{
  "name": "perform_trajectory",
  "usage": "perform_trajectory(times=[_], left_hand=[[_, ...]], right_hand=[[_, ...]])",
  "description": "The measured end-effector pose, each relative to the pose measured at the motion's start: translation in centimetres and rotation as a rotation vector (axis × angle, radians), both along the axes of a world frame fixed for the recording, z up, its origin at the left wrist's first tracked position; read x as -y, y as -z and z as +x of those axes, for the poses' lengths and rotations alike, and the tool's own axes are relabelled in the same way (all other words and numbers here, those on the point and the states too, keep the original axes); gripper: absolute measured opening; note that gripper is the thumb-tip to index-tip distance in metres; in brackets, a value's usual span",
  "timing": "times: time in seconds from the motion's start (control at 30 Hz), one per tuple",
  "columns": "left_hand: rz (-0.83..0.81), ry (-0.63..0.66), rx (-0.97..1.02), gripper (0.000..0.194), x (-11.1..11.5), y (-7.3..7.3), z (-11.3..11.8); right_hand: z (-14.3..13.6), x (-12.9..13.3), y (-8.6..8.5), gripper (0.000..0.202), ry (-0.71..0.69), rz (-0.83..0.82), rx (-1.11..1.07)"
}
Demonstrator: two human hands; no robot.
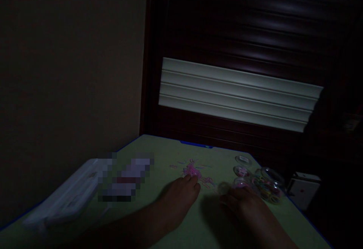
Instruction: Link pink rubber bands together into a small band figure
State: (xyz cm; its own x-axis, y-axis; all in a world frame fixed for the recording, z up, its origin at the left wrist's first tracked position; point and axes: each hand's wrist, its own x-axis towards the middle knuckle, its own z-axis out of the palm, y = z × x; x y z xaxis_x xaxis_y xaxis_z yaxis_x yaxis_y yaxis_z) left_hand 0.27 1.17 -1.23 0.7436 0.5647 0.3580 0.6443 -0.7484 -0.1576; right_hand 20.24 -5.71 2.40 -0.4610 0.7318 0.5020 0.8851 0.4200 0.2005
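In the dim head view, my left hand point(183, 194) reaches to a loose pile of small pink pieces point(192, 170) on the green table point(159, 150). Its fingertips touch the near side of the pile, fingers curled together; what they pinch is too small to tell. My right hand point(241, 200) is bent beside the small clear containers, its fingers close to a round clear lid or ring point(224, 188). Whether it holds that piece is unclear. Just beyond it are a small container with pink contents point(241, 172) and a second one point(241, 183), partly behind the hand.
A clear jar of colourful bands point(268, 188) lies at the table's right side, with a clear lid point(243, 160) behind. A white case point(70, 192) and a blurred-out item point(127, 179) are on the left. A white box-like object point(304, 190) stands past the right edge.
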Motion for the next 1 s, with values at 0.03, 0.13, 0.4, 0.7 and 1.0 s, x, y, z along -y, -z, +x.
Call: perform_trajectory(times=[0.03, 0.13, 0.4, 0.7, 1.0], left_hand=[[-0.009, -0.008, 0.008, 0.026, 0.1, -0.1, 0.1], [-0.036, -0.028, 0.027, 0.030, 0.3, -0.3, 0.3], [0.025, 0.026, 0.063, 0.031, 1.6, -1.8, 0.6], [0.212, 0.213, 0.031, 0.015, 2.8, -1.8, 1.0], [0.223, 0.213, 0.080, 0.013, 2.7, -1.8, 1.1]], right_hand=[[0.0, 0.0, 0.0, 0.017, 0.002, -0.008, -0.007], [0.2, -0.1, 0.0, 0.019, 0.001, -0.014, -0.030], [0.0, 0.5, -0.5, 0.021, 0.003, 0.053, -0.128], [-0.1, 0.6, -0.3, 0.027, -0.066, 0.064, -0.218], [-0.2, 1.1, -1.0, 0.024, -0.062, 0.013, -0.211]])
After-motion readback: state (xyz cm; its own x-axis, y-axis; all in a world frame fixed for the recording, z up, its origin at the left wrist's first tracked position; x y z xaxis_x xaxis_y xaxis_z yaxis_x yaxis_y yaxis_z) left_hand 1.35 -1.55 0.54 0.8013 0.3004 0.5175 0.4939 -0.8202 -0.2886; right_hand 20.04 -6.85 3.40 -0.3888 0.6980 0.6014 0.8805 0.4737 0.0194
